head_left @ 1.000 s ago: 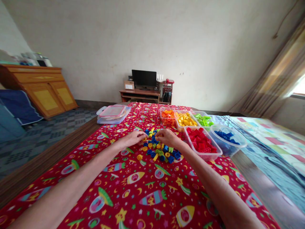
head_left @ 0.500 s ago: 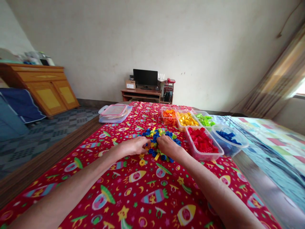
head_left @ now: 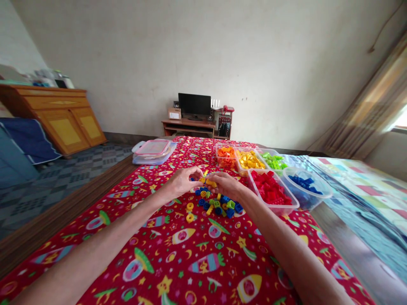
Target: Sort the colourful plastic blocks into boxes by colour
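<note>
My left hand (head_left: 183, 183) and my right hand (head_left: 225, 185) are raised close together over a mixed pile of toy building blocks (head_left: 219, 205). Yellow building blocks (head_left: 210, 183) show between the fingertips. Both hands are closed in a pinch, each on yellow pieces whose exact shape is too small to make out. Blue, green and yellow pieces lie on the cloth just below the hands. Two yellow rings (head_left: 190, 217) lie apart at the pile's near left side. The fingers hide the far part of the pile.
To the right stand clear tubs of orange (head_left: 226, 156), yellow (head_left: 249, 159), green (head_left: 274, 160), red (head_left: 270, 188) and blue blocks (head_left: 303, 183). Stacked lids (head_left: 153, 151) lie at the far left on the red patterned cloth (head_left: 178, 258). A bed (head_left: 365, 182) adjoins the right side.
Both hands have lifted from the pile and come together, with yellow pieces now visible between the fingers. More of the pile's near part shows, including a second yellow ring.
</note>
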`<control>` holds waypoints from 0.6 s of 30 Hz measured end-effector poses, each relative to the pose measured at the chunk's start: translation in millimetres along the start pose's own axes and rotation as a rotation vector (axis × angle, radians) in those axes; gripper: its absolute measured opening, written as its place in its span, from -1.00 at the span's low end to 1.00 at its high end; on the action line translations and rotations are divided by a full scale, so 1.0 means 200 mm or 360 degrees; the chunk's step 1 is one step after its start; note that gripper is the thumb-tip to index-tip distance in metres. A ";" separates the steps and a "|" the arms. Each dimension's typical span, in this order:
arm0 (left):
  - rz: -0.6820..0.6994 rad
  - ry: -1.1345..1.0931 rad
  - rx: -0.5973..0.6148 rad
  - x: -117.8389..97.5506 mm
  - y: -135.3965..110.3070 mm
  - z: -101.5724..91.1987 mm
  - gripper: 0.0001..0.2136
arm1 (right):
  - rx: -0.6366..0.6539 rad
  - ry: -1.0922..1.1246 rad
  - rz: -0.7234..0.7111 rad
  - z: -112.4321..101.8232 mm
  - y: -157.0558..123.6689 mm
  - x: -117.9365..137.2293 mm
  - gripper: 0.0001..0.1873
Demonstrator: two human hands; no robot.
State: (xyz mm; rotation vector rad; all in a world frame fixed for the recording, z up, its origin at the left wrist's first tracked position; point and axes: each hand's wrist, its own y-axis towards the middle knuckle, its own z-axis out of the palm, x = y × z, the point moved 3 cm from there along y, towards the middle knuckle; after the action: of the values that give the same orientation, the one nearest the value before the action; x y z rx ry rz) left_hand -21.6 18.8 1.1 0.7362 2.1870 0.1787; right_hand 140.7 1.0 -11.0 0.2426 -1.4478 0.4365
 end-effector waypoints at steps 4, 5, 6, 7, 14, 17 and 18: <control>-0.0021 -0.0034 -0.0018 -0.04 -0.02 0.02 -0.65 | 0.0101 0.0162 0.0006 0.02 0.00 -0.02 -0.76; -0.0031 -0.0004 -0.0019 -0.05 -0.02 0.03 -0.62 | 0.0116 0.0143 0.0000 0.03 0.00 -0.02 -0.74; -0.0035 0.0029 -0.0023 -0.05 -0.02 0.04 -0.59 | 0.0109 0.0107 0.0000 0.03 0.00 -0.03 -0.73; -0.0029 0.0059 -0.0024 -0.04 -0.03 0.05 -0.56 | 0.0077 0.0059 0.0003 0.03 0.00 -0.03 -0.72; 0.0018 0.0225 0.0071 0.00 -0.02 0.07 -0.66 | -0.0138 -0.0303 -0.0102 -0.05 0.00 0.00 -0.75; -0.0022 0.0229 0.0227 0.02 -0.02 0.04 -0.71 | -0.0223 -0.0565 -0.0164 -0.17 -0.02 0.09 -0.79; -0.0040 0.0224 0.0306 0.02 -0.02 0.03 -0.72 | -0.0253 -0.0652 -0.0180 -0.22 -0.03 0.12 -0.81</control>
State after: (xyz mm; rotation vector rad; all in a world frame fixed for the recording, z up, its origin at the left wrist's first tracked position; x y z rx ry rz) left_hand -22.1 17.3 -7.2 0.8232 2.3700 0.0071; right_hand 183.9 18.0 8.9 0.2958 -1.8497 0.1821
